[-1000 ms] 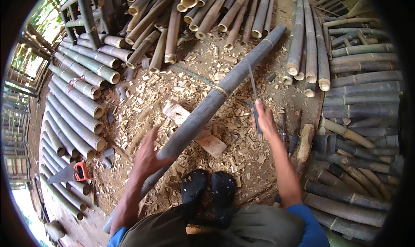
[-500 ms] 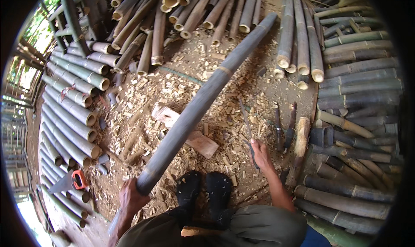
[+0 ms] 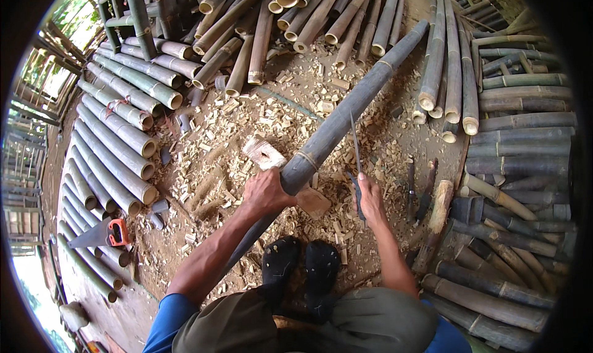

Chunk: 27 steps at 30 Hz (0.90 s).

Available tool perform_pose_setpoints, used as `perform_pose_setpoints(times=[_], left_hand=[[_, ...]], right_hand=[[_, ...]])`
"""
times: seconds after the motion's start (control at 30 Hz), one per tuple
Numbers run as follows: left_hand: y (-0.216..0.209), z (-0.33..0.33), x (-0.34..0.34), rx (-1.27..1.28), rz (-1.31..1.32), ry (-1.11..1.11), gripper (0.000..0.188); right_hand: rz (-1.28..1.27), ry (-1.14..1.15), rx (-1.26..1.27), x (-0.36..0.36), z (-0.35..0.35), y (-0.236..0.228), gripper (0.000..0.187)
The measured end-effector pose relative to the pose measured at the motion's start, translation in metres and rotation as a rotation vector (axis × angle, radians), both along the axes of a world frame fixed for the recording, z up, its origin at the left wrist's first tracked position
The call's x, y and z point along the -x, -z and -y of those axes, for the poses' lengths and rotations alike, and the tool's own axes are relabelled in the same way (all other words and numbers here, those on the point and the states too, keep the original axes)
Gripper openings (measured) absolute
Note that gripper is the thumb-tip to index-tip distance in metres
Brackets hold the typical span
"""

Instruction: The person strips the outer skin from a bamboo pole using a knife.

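Left hand has its fingers wrapped round the long grey-green bamboo pole, which slants from near the black shoes up over the chip-strewn ground. Looks stiff, heavy-ish and smooth, so I'd grab by a node. Right hand grips a thin-bladed knife; half a second ago it was empty and lower.

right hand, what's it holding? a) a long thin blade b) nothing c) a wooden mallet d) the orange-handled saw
a: the right hand grips a dark handle with a long thin blade pointing up alongside the bamboo pole; the orange-handled saw lies away on the left.
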<state>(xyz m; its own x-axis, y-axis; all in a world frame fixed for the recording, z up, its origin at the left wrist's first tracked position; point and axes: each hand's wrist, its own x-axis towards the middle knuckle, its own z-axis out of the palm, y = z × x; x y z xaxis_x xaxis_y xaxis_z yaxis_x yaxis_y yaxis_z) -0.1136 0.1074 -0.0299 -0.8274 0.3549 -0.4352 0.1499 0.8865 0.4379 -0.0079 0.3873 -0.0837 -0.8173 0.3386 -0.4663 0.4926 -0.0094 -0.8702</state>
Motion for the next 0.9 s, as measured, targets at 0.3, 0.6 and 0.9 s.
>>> perform_pose_setpoints(times=[0.3,0.6,0.9], left_hand=[[0.016,0.030,-0.061,0.028,-0.306,-0.095,0.085],[0.028,0.066,-0.009,-0.203,0.117,-0.100,0.093],[0.043,0.049,-0.083,0.013,-0.517,-0.097,0.074]], right_hand=[[-0.038,0.015,-0.140,0.011,0.014,0.009,0.058],[0.005,-0.276,-0.502,0.001,0.056,-0.014,0.058],[-0.216,-0.471,-0.929,0.026,0.059,0.002,0.044]])
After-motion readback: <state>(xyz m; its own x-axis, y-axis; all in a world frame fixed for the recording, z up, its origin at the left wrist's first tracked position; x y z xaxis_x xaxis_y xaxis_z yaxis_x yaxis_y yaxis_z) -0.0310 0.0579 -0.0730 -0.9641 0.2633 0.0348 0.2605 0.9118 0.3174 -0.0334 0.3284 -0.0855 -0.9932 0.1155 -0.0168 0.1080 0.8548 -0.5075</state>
